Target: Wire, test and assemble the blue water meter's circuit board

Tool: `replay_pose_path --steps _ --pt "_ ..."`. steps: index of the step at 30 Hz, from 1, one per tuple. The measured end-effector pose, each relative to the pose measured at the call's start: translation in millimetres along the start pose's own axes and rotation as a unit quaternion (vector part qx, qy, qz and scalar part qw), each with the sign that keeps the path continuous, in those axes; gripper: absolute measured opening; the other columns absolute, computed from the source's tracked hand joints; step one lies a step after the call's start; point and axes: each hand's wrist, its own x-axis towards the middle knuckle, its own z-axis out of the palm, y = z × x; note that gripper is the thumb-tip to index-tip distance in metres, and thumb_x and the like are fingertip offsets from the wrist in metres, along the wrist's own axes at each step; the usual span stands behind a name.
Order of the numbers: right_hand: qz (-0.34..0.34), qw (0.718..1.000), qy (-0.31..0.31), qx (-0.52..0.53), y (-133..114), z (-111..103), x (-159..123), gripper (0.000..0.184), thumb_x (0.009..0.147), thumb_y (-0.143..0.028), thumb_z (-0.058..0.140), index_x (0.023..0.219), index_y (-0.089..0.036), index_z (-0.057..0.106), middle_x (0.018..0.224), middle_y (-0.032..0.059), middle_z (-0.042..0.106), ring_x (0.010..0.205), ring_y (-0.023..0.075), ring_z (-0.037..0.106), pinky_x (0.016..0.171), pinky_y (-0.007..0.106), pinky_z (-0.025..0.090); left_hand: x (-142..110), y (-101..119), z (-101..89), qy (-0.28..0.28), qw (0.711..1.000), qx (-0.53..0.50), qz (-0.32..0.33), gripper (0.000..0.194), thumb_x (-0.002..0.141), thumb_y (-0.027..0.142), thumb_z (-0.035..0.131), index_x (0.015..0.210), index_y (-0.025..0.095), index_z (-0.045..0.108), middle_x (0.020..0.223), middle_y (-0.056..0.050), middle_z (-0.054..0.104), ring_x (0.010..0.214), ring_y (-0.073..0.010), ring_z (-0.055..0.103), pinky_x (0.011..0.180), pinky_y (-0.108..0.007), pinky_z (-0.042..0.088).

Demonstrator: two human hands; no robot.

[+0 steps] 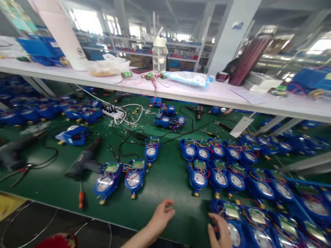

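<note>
My left hand [160, 217] hovers over the green mat near the front edge, fingers loosely curled, holding nothing I can make out. My right hand [219, 231] rests against a blue water meter [234, 227] in the front row at lower right, fingers stretched along its side. Rows of several blue meters [219, 165] with round dials and exposed wiring fill the right side. Two more meters [121, 177] lie left of centre, with a third [151, 150] just behind them.
A white shelf [181, 93] crosses above the bench, carrying a clear water bottle [159, 55], bags and parts. A heat gun [85, 160], an orange-handled screwdriver [81, 196], red pliers [18, 172], a power strip [113, 112] and cables lie on the green mat [168, 179].
</note>
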Motion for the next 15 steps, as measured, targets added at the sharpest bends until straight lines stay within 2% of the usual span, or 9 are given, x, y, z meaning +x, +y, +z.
replay_pose_path --steps 2,4,7,10,15 --pt "-0.018 0.997 -0.067 0.021 -17 23 12 0.028 0.084 -0.036 0.047 0.095 -0.018 0.065 0.096 0.011 0.066 0.086 0.0234 0.064 0.069 0.031 0.052 -5 3 -53.0 0.103 0.994 -0.023 0.01 0.015 0.082 0.006 0.064 0.096 0.012 0.063 0.106 -0.005 0.065 0.102 -0.0207 0.062 0.097 -0.046 0.046" --pt "-0.034 0.99 -0.133 0.039 -34 46 21 0.026 0.083 -0.033 0.046 0.091 -0.019 0.066 0.092 0.0088 0.067 0.084 0.0216 0.065 0.069 0.029 0.052 -8 4 -98.1 0.206 0.977 -0.047 0.017 0.018 0.085 0.012 0.063 0.103 0.013 0.061 0.116 -0.007 0.062 0.111 -0.0233 0.058 0.099 -0.048 0.043" --pt "-0.052 0.971 -0.224 0.058 -58 73 25 0.023 0.083 -0.028 0.044 0.089 -0.019 0.065 0.087 0.0066 0.066 0.08 0.0194 0.064 0.069 0.028 0.051 -6 8 -142.4 0.304 0.949 -0.085 0.021 0.029 0.087 0.022 0.062 0.115 0.015 0.058 0.132 -0.01 0.054 0.124 -0.0272 0.05 0.103 -0.052 0.039" --pt "-0.062 0.951 -0.297 0.064 -74 88 20 0.023 0.082 -0.023 0.042 0.088 -0.019 0.063 0.085 0.0055 0.065 0.08 0.0188 0.063 0.071 0.028 0.048 9 18 -161.5 0.3 0.946 -0.125 0.016 0.035 0.087 0.029 0.063 0.12 0.017 0.057 0.136 -0.011 0.051 0.124 -0.0281 0.05 0.102 -0.053 0.041" --pt "-0.05 0.926 -0.37 0.049 -82 91 10 0.022 0.08 -0.018 0.04 0.082 -0.019 0.062 0.08 0.0042 0.063 0.074 0.0183 0.06 0.069 0.028 0.045 42 40 -174.0 0.168 0.969 -0.182 -0.006 0.03 0.089 0.03 0.061 0.115 0.015 0.06 0.115 -0.009 0.065 0.1 -0.0217 0.064 0.088 -0.045 0.052"
